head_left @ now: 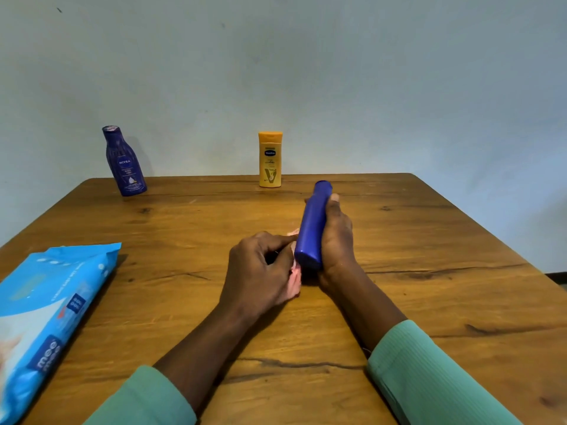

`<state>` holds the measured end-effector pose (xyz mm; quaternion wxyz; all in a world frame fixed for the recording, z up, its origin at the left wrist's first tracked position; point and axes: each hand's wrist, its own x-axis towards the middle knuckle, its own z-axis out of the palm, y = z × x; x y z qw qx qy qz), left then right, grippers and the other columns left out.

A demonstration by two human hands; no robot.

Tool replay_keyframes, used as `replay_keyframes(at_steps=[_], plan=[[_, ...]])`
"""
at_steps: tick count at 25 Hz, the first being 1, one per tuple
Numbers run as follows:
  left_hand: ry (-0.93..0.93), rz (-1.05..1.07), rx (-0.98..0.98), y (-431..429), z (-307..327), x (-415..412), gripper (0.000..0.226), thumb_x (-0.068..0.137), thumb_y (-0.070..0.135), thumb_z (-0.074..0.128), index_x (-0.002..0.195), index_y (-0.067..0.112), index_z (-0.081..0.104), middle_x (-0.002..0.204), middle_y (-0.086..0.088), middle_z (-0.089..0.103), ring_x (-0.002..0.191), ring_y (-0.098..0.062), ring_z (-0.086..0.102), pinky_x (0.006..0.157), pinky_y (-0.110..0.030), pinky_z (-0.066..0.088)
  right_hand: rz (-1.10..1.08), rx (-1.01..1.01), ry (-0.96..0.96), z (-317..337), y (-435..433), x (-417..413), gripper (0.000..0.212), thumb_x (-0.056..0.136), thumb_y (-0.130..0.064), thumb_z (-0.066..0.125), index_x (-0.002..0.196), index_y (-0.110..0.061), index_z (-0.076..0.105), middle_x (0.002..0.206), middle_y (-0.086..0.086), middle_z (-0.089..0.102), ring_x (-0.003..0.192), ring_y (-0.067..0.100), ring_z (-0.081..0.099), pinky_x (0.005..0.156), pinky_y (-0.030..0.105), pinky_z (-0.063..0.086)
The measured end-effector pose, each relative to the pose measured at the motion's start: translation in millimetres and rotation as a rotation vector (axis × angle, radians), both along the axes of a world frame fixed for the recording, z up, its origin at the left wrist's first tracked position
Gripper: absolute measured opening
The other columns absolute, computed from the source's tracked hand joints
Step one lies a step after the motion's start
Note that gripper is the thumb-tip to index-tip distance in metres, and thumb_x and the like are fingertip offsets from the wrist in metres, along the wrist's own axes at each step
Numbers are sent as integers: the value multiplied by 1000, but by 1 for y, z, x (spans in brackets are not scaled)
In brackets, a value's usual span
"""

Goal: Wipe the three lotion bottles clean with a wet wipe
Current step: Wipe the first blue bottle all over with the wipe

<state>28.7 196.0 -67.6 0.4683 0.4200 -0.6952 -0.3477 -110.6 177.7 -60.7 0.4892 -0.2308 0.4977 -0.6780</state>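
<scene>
My right hand (337, 237) grips a plain blue lotion bottle (313, 225), held tilted above the middle of the wooden table (429, 286) with its base toward me. My left hand (260, 271) pinches a pale pink wet wipe (295, 276) against the lower left side of that bottle. A dark blue Nivea bottle (125, 162) stands upright at the far left of the table. A yellow Vaseline bottle (270, 161) stands upright at the far edge, near the middle.
A light blue pack of wet wipes (46, 317) lies flat at the table's left front. A pale wall (306, 72) rises right behind the far edge. Bare wood spreads to the right of my hands.
</scene>
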Motion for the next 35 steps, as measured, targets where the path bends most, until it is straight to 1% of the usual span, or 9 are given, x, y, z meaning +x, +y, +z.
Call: replay_keyframes(at_steps=[7,13,17,21,24,28,31,33,35], plan=[[243,-38,-82,10,12,-7,30,96,14,68,126,14,73,111,2,72,107,-10,69,85,-22,59,11,-23,-38,6,-4,-6,62,102,-66,42,132,-14,55,77,3,68,66,15,67,69,35,58],[461,-99,137,3,14,-16,27,94,11,68,121,9,75,119,-1,78,115,-12,71,95,-31,59,191,-64,-13,12,7,2,72,87,-65,68,121,-2,62,86,11,70,80,25,66,87,45,56],[287,-157,71,18,6,-20,24,95,15,68,118,14,77,104,1,77,100,-15,73,84,-39,62,142,-81,-370,17,14,-10,47,97,-54,57,96,-7,60,65,4,56,52,13,54,52,23,50],[273,-150,-68,21,12,-19,36,95,21,65,129,13,71,109,-1,71,105,-11,69,83,-22,58,165,-71,-417,14,14,0,62,88,-60,67,128,-13,66,85,11,67,63,20,68,61,34,58],[226,-81,-139,12,12,-22,34,96,18,68,130,14,71,110,-1,70,105,-13,69,84,-28,61,174,-139,-382,17,15,-5,33,94,-51,64,107,-27,84,106,13,74,82,25,72,75,41,60],[176,-14,-155,11,9,-23,29,99,12,67,127,17,73,111,3,70,107,-10,69,87,-36,62,321,-14,-441,14,24,1,44,88,-47,69,84,-4,76,74,12,70,66,23,71,69,35,58],[62,-122,-434,25,16,-17,32,95,7,69,126,14,73,110,-2,66,104,-13,66,82,-28,58,259,27,-449,16,24,-2,34,77,-39,74,77,-7,61,59,6,59,58,18,60,63,30,50],[-114,-172,-639,28,20,-17,33,92,6,72,125,10,74,108,-5,65,100,-13,63,80,-21,52,224,-4,-404,13,22,-8,27,97,-29,61,75,-13,57,48,-4,58,46,9,60,52,21,51],[-207,-98,-731,21,24,-19,31,94,11,71,125,10,74,106,-7,63,96,-15,59,77,-24,50,221,-10,-435,13,18,-5,54,107,-36,47,61,-12,64,43,-3,56,38,9,58,41,17,48]])
